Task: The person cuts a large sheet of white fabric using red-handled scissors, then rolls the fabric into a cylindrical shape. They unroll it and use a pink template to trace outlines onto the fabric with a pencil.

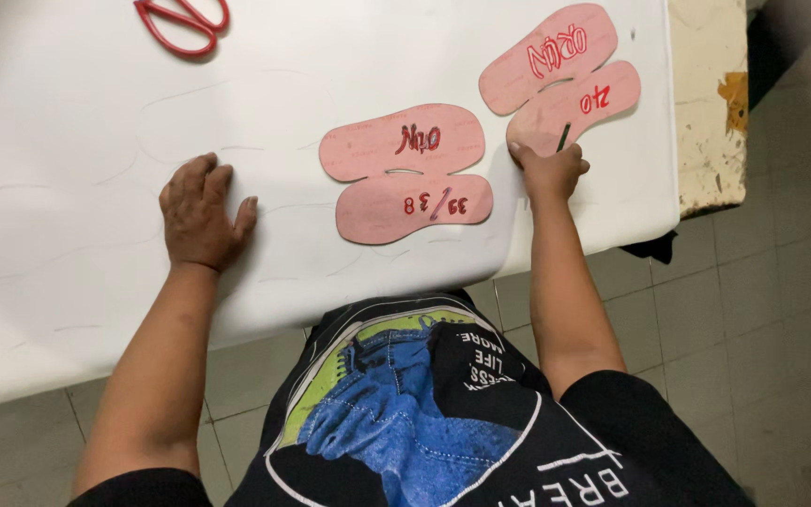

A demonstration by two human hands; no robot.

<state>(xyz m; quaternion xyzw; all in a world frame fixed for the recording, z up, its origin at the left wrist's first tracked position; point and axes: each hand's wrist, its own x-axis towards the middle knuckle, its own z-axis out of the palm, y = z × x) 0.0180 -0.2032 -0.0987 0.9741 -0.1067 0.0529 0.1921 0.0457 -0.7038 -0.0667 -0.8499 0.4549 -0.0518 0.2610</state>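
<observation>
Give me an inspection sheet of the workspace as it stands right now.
Surface: white sheet covering the table, faint traced outlines on it.
Job's things: two pink sole-shaped templates, the near template lying flat, the far template under the right hand; a dark pen in that hand.
Clutter: red scissors at the far edge.
Hands: left hand flat on the sheet, empty; right hand closed on the pen, at the far template's edge.
Cables: nothing seen.
Surroundings: grey tiled floor; worn cream tabletop exposed on the right.
</observation>
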